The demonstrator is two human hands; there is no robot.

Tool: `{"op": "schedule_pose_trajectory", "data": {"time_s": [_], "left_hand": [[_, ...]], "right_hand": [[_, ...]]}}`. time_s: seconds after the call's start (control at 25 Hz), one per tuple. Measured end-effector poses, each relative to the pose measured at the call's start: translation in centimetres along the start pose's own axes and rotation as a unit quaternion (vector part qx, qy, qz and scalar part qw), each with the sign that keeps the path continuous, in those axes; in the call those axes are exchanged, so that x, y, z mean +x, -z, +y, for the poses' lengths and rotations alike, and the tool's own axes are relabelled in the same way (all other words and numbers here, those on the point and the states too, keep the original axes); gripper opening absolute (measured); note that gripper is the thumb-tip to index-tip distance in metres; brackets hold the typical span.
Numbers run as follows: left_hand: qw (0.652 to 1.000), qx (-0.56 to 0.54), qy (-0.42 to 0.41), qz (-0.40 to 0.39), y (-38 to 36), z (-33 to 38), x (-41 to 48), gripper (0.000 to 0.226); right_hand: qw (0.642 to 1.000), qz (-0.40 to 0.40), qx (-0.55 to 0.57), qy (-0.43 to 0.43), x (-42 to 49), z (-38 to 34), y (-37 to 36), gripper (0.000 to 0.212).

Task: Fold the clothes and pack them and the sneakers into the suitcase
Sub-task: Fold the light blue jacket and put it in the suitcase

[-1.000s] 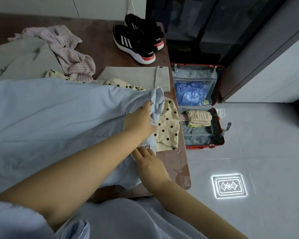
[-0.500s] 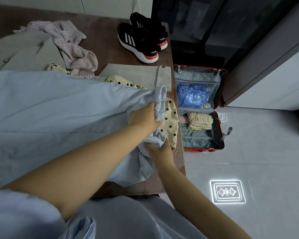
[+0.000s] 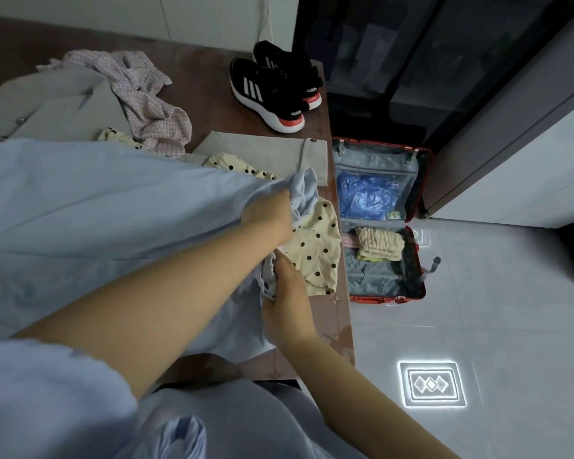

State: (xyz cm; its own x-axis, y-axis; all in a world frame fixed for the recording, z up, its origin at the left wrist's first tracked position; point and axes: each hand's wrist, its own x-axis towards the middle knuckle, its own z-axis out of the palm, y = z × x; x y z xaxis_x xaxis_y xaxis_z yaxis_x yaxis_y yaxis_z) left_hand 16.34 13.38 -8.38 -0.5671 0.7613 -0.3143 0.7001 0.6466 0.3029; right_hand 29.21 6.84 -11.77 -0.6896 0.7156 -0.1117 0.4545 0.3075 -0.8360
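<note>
A large light blue garment (image 3: 106, 220) lies spread over the brown table (image 3: 212, 104). My left hand (image 3: 272, 215) grips a bunched end of it at the table's right side, and my right hand (image 3: 287, 293) holds the gathered blue cloth just below. Under them lies a cream polka-dot garment (image 3: 318, 253). A pair of black sneakers (image 3: 272, 91) stands at the table's far right corner. The red suitcase (image 3: 424, 180) lies open on the floor to the right, holding a blue plastic bag (image 3: 365, 197) and a folded beige piece (image 3: 378, 243).
A pink checked garment (image 3: 146, 104) lies crumpled at the back, over a grey-green jacket (image 3: 57, 104). A folded beige cloth (image 3: 265, 154) sits near the sneakers. Dark glass doors stand behind the suitcase. A lit square pattern (image 3: 431, 384) shows on the tiled floor.
My right hand has moved up from the table's edge and taken hold of the blue cloth under my left hand. The left hand kept its grip on the bunched end.
</note>
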Motion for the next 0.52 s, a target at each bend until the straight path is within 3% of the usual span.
{"op": "schedule_pose_trajectory", "data": {"time_s": [0.12,0.24,0.4,0.52], "left_hand": [[0.980,-0.197,-0.017,0.005,5.1,-5.1,-2.4,0.046],[0.906,-0.420,-0.017,0.045,10.7,-12.5,-7.0,0.044],[0.863,-0.482,0.049,0.146,16.0,-24.1,-12.9,0.044],[0.851,-0.497,0.096,0.141,16.4,-32.1,-14.8,0.051]], "right_hand": [[0.997,-0.023,0.009,0.070,-1.4,-4.1,-1.0,0.052],[0.981,-0.098,0.014,0.169,-2.4,-10.7,-3.3,0.061],[0.924,-0.253,-0.047,0.282,-3.8,-19.7,-9.5,0.070],[0.858,-0.361,-0.170,0.324,-4.3,-23.1,-15.3,0.070]]}}
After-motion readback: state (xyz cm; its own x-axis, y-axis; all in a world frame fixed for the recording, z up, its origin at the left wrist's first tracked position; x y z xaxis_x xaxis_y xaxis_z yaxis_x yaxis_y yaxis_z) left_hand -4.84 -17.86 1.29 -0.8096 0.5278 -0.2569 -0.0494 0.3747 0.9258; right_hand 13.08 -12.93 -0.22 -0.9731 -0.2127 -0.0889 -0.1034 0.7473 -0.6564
